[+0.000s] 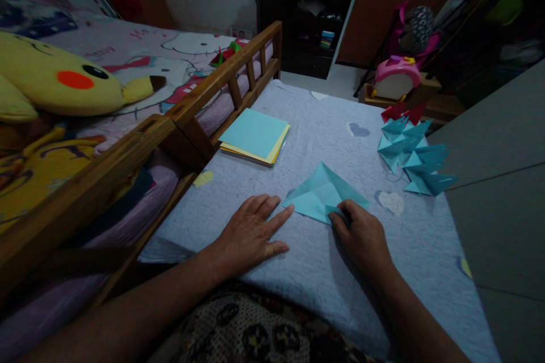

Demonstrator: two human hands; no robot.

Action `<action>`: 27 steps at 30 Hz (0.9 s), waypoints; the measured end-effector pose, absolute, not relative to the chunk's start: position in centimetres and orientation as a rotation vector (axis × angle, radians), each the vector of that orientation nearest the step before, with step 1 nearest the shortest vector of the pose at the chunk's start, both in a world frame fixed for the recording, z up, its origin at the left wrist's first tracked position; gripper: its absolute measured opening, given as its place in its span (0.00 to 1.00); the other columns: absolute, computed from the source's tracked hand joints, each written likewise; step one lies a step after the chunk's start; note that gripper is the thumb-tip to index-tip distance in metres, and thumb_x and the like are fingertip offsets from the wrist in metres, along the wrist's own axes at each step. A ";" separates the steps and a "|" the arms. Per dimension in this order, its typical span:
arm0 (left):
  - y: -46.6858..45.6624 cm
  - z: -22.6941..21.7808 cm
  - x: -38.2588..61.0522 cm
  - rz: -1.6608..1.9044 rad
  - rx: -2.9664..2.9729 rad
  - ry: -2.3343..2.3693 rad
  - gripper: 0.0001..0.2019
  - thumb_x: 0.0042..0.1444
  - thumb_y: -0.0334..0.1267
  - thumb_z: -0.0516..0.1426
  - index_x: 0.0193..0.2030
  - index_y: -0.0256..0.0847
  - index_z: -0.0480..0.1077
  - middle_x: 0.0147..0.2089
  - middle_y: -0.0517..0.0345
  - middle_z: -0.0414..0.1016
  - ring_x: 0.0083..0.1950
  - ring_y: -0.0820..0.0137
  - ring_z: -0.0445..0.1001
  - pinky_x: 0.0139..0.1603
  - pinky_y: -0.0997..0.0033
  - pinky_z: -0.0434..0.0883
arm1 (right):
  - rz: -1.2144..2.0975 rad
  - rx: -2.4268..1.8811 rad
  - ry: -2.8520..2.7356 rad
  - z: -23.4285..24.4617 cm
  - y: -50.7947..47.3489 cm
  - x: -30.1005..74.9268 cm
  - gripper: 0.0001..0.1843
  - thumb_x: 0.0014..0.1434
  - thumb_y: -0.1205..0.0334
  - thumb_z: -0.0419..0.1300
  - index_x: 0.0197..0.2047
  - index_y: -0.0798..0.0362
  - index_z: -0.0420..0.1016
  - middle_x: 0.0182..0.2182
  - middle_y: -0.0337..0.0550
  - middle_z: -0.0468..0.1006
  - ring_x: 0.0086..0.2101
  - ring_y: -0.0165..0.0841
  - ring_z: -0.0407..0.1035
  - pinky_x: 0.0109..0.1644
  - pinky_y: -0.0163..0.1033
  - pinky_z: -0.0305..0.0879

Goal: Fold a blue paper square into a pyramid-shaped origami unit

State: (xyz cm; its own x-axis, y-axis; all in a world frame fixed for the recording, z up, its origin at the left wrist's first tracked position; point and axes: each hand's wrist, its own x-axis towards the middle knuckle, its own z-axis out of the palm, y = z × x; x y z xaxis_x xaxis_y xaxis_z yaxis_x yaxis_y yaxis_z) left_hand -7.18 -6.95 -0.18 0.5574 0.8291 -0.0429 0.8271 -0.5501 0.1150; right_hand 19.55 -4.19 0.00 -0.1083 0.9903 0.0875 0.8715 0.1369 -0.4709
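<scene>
A light blue sheet of origami paper [317, 193], partly folded with creases showing, lies on the cloth-covered table in front of me. My right hand [361, 232] pinches its near edge, where a small flap is lifted between thumb and fingers. Flat on the cloth to the left rests my left hand [255, 232], fingers spread, the index fingertip at the paper's left corner. Beyond it sits a stack of square paper [255, 131], blue on top with yellow beneath. Several folded blue paper pieces [411, 150] stand at the table's right side, with red folded paper [404, 112] behind them.
A wooden bed rail [230, 76] runs along the table's left side. On the bed beyond lies a yellow plush toy [68, 76]. A dark cabinet [293, 28] stands at the back, and a pink toy [395, 78] is past the far right corner. A pale panel [506, 181] borders the right.
</scene>
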 end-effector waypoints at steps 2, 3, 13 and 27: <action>-6.9 -0.2 -7.2 0.019 2.667 1.419 0.37 0.62 0.62 0.57 0.72 0.50 0.54 0.69 0.48 0.58 0.66 0.52 0.57 0.68 0.49 0.58 | 0.423 -1.790 -2.045 -0.1 -4.2 19.6 0.09 0.60 0.54 0.54 0.30 0.49 0.64 0.25 0.40 0.72 0.27 0.36 0.66 0.32 0.39 0.54; -6.9 -0.2 -7.2 0.017 2.668 1.417 0.37 0.62 0.62 0.57 0.72 0.49 0.54 0.69 0.48 0.58 0.66 0.52 0.57 0.68 0.49 0.58 | 0.416 -1.786 -2.047 -0.1 -4.2 19.6 0.09 0.60 0.54 0.54 0.30 0.49 0.64 0.25 0.40 0.72 0.27 0.36 0.66 0.32 0.39 0.54; -6.7 0.1 -7.8 -0.004 2.680 1.454 0.38 0.62 0.64 0.55 0.73 0.50 0.53 0.70 0.48 0.59 0.67 0.52 0.58 0.67 0.51 0.58 | 0.397 -1.749 -2.061 -0.4 -4.2 19.7 0.09 0.60 0.56 0.54 0.30 0.49 0.65 0.25 0.40 0.72 0.26 0.35 0.65 0.32 0.38 0.53; -6.9 -0.2 -8.9 0.314 2.709 1.531 0.32 0.67 0.53 0.54 0.69 0.33 0.57 0.64 0.39 0.67 0.62 0.52 0.66 0.62 0.50 0.66 | 0.389 -1.792 -2.069 -0.2 -4.2 19.6 0.09 0.61 0.56 0.54 0.31 0.49 0.65 0.25 0.41 0.72 0.27 0.35 0.65 0.32 0.39 0.52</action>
State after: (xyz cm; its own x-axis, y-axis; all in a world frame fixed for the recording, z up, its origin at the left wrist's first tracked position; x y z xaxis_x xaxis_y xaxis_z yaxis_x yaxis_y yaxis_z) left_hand -8.93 -6.85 -0.19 0.5007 0.8494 0.1669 0.8465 -0.5207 0.1107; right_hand 19.61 -4.17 -0.19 -0.1188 0.9879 0.0996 0.8843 0.1509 -0.4418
